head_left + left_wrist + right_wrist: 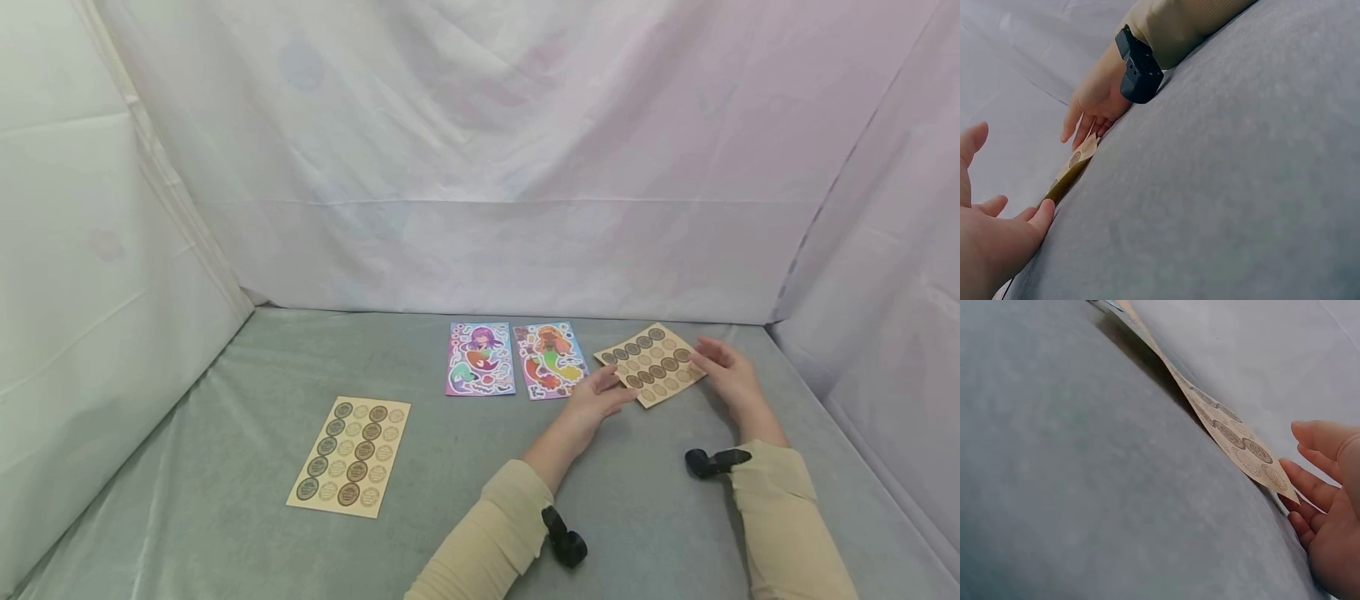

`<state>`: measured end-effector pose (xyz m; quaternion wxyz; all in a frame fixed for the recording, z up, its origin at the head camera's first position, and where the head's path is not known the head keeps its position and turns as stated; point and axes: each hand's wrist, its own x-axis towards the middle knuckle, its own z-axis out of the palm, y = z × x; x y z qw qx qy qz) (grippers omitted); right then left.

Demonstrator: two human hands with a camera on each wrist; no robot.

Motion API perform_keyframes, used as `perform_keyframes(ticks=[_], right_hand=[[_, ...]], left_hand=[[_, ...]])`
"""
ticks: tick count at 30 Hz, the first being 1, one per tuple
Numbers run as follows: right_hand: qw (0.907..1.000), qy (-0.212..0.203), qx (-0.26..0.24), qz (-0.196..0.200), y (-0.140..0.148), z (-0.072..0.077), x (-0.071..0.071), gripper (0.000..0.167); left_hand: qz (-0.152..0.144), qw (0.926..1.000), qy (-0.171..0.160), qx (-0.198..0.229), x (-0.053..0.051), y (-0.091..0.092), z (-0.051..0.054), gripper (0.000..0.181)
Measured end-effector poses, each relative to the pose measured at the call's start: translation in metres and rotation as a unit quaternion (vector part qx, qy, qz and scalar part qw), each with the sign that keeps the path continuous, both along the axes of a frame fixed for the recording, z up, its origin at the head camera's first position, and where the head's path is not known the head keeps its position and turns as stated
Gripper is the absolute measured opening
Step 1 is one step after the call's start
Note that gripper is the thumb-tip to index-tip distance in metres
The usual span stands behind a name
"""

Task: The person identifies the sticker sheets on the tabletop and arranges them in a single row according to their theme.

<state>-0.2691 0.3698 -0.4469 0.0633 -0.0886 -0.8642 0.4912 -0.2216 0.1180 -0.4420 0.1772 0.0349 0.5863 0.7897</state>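
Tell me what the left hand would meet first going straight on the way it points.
The farther tan sheet: the left hand seems to touch its edge, though exact depth is unclear.

Right tan sheet (651,365): was printed with rows of round seals, dark ones alternating with pale outlined ones.
Left tan sheet (349,457): bore similar seals, its columns running grey-green, pale, brown, pale.
Left mermaid sheet (480,359): showed purple hair and a reddish tail on pink and blue.
Right mermaid sheet (552,360): showed orange hair and a green-to-yellow tail.
Tablecloth (225,500): was grey-green.
Backdrop (480,125): was whitish, tinged pink.
Sleeves (487,525): were plain beige.
Wrist cameras (568,547): were black.
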Motion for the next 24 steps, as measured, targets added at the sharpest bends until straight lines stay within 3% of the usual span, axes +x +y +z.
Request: perform_keyframes(ticks=[11, 24], right_hand=[[0.9989, 0.008, -0.011, -0.045, -0.0014, 0.0036, 0.0028, 0.055], [0.995, 0.034, -0.08, -0.049, -0.0013, 0.0051, 0.0054, 0.051]], left_hand=[[0.027, 0.999, -0.007, 0.035, -0.0011, 0.0017, -0.0025, 0.06], [0.063, 0.9941, -0.041, 0.079, -0.0033, 0.002, -0.0053, 0.057]])
